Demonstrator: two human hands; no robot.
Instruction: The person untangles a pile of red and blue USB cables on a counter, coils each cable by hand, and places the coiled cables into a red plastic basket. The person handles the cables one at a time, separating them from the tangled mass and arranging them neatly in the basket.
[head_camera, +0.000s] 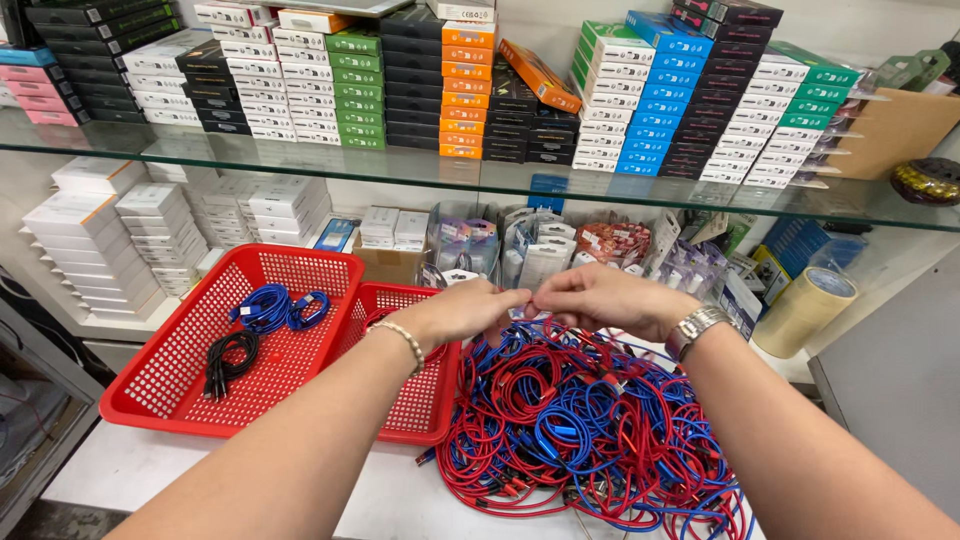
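Observation:
A big tangled heap of red and blue cables lies on the white counter in front of me. My left hand and my right hand meet just above the heap's far edge, fingertips pinched together on a thin cable end between them. The left wrist carries a beaded bracelet, the right a metal watch. To the left stands a large red mesh basket holding a coiled blue cable and a coiled black cable. A smaller red basket sits beside it, partly hidden by my left forearm.
A glass shelf above carries stacks of small boxes in white, green, orange, blue and black. Behind the heap stand bagged accessories and white boxes. A roll of tan tape rests at the right, next to a grey panel.

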